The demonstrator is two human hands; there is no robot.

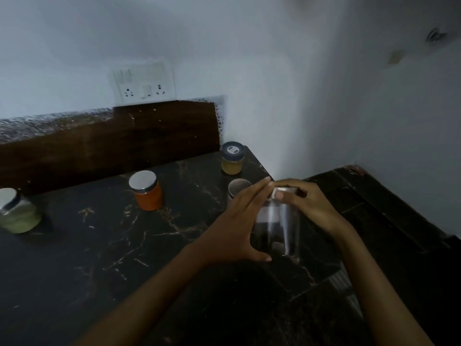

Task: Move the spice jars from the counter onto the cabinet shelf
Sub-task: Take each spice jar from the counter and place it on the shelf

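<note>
With both hands' fingers wrapped around the clear jar, you risk knocking the steel-lidded jar just behind it when lifting.

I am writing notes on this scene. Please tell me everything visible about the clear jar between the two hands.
The clear jar looks like glass, with a shiny metal lid and dark contents low inside. It stands roughly upright near the counter's right edge. The left hand presses its side; the right hand covers its lid.
</note>
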